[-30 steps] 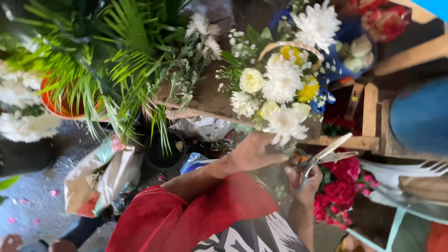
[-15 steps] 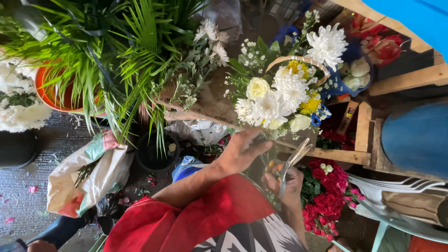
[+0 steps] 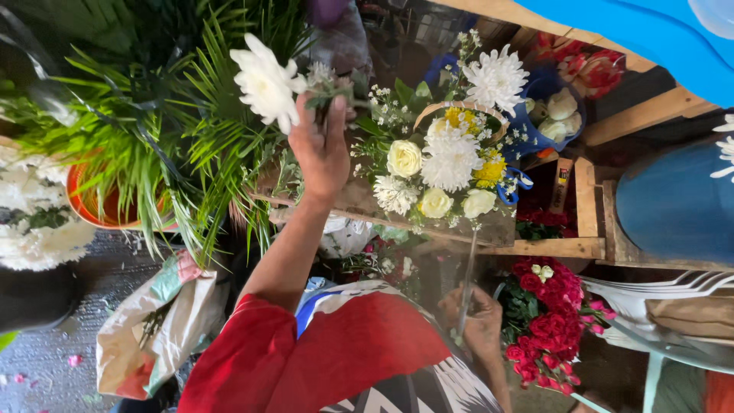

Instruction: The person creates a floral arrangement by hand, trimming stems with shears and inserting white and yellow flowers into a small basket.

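Note:
My left hand (image 3: 321,149) is raised and closed around the stem of a large white chrysanthemum (image 3: 267,82), held up in front of green palm fronds (image 3: 160,130). To its right a basket arrangement (image 3: 447,164) of white, cream and yellow flowers stands on a wooden ledge (image 3: 535,246). My right hand (image 3: 482,321) is low, beside my red sleeve, and grips a pair of scissors (image 3: 466,279) that points up toward the arrangement's base.
Red flowers (image 3: 550,325) sit low at the right beside stacked white chairs (image 3: 661,287). A blue tub (image 3: 673,203) stands at far right. An orange pot (image 3: 88,203) and white blooms (image 3: 34,237) are left; a crumpled bag (image 3: 153,329) lies on the ground.
My left hand has left the base of the arrangement and risen up and left, now holding a white chrysanthemum. The right hand with the scissors has dropped lower.

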